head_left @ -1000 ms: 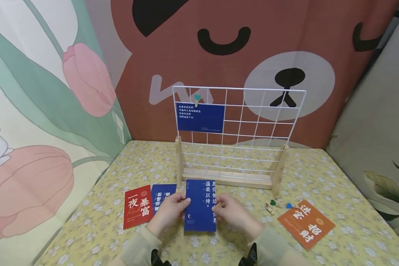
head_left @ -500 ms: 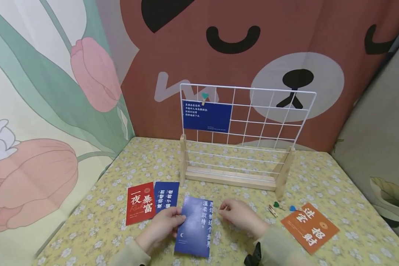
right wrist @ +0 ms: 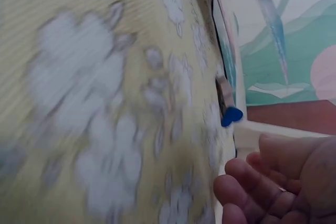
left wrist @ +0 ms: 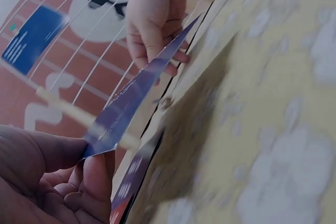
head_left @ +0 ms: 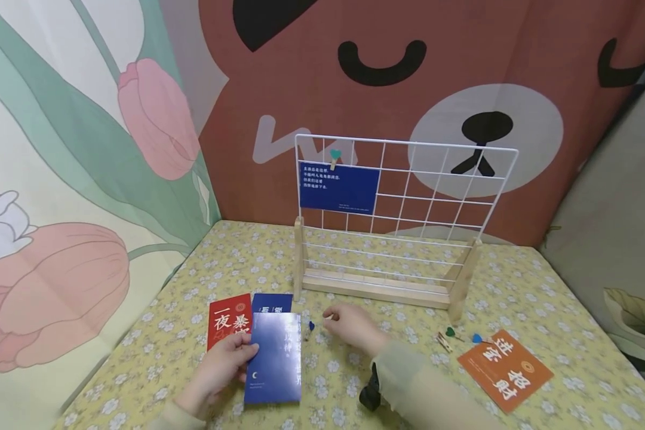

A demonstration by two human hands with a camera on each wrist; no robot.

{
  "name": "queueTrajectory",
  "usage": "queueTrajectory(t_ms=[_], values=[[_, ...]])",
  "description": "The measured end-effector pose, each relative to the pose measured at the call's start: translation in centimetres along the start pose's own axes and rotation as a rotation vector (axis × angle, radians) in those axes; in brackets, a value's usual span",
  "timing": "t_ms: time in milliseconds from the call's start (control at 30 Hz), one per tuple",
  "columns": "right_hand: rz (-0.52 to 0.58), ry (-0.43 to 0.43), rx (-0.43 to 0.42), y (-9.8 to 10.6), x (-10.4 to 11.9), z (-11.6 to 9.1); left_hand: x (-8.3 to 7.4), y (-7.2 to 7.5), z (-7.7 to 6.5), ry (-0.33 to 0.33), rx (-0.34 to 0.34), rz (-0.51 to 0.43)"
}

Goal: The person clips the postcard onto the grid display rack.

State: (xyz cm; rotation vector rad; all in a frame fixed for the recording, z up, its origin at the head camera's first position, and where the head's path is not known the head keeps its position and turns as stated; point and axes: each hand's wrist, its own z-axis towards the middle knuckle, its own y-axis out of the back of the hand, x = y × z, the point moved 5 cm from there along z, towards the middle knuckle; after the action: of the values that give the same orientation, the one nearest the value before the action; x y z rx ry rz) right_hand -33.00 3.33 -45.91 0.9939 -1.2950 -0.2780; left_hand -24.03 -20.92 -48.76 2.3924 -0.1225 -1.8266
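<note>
My left hand [head_left: 223,364] pinches the left edge of a blue card [head_left: 273,358] with white characters and a small moon. In the left wrist view the blue card [left wrist: 139,93] appears nearly edge-on, raised off the cloth. My right hand [head_left: 355,325] hovers just right of a small clothespin with a dark blue heart [head_left: 311,326], which lies on the table. The right wrist view shows the fingers loosely bent, apart from the blue heart clothespin [right wrist: 231,116]. Under and behind the held card are a red card [head_left: 228,316] and another blue card [head_left: 272,302], both partly covered.
A white wire grid [head_left: 408,197] on a wooden stand [head_left: 376,288] stands behind the hands. A teal heart clothespin [head_left: 335,157] holds a blue card [head_left: 338,188] on its upper left. To the right lie an orange card [head_left: 506,371] and several heart clothespins [head_left: 445,341].
The left hand has carried the blue card left and down, over the red and blue cards. The right hand has let go of the card and moved left toward the dark blue heart clothespin, now visible.
</note>
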Motion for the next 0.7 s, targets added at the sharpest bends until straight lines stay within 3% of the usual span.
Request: queueTrajectory(t_ms=[100, 233, 533, 700], values=[[-0.029, 0.024, 0.000, -0.8, 0.7, 0.9, 0.2, 1.1, 0.1, 0.019, -0.086, 0.000], [-0.058, 0.041, 0.002, -1.6, 1.2, 1.6, 0.2, 1.5, 0.1, 0.033, -0.122, -0.010], [-0.023, 0.072, 0.011, -2.2, 1.1, 2.3, -0.2, 1.2, 0.1, 0.023, -0.076, -0.040], [0.075, 0.083, 0.010, -2.1, 0.6, 2.0, -0.3, 1.0, 0.3, -0.004, -0.025, -0.041]])
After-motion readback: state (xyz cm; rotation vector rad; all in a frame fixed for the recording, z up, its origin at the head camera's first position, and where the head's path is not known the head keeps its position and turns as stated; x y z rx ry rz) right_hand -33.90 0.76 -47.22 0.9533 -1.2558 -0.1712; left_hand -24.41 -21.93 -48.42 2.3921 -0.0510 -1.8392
